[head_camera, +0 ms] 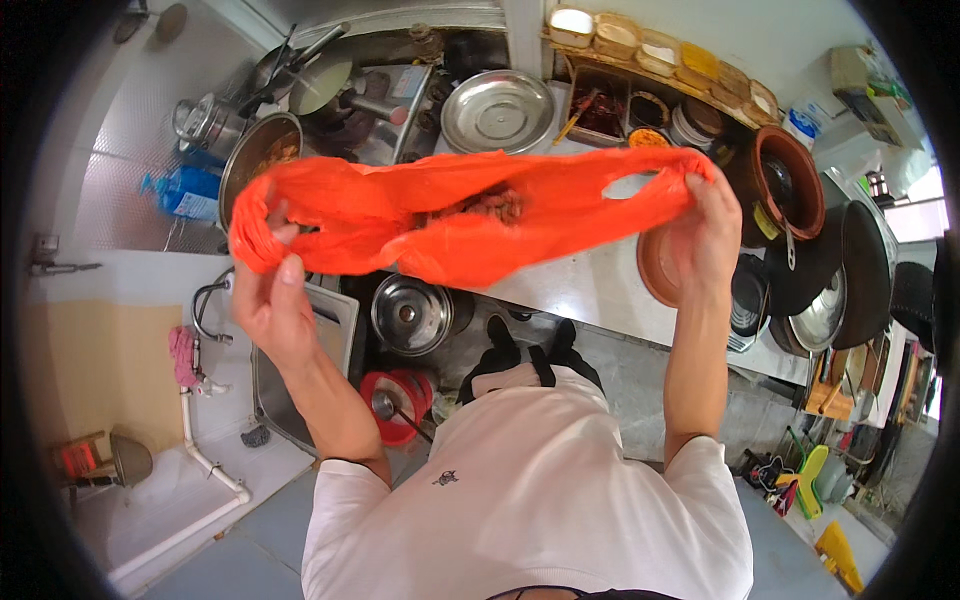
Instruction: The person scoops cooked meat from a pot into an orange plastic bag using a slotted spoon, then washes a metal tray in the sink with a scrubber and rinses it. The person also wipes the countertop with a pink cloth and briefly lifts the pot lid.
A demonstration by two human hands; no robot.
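An orange-red plastic carrier bag (465, 247) is stretched sideways above the counter, held up by both hands. My left hand (274, 300) grips the gathered handle at one end, thumb against the plastic. My right hand (709, 225) holds the other handle, which has an open loop beside the fingers. Through the bag's mouth brown pieces of food (499, 206) show, too blurred to name. Behind the bag's left end stands a deep metal pot (259, 150) with reddish-brown food, partly hidden. A round metal tray (498, 112) lies just beyond the bag.
Seasoning tubs (660, 56) line a shelf at the back. A metal container of dark red sauce (600, 101) and a brown clay pot (787, 180) stand at right. At left are a metal sink (345, 322) and a blue bottle (187, 193). Below, a lidded steel pot (411, 313) stands near a red bucket (397, 427).
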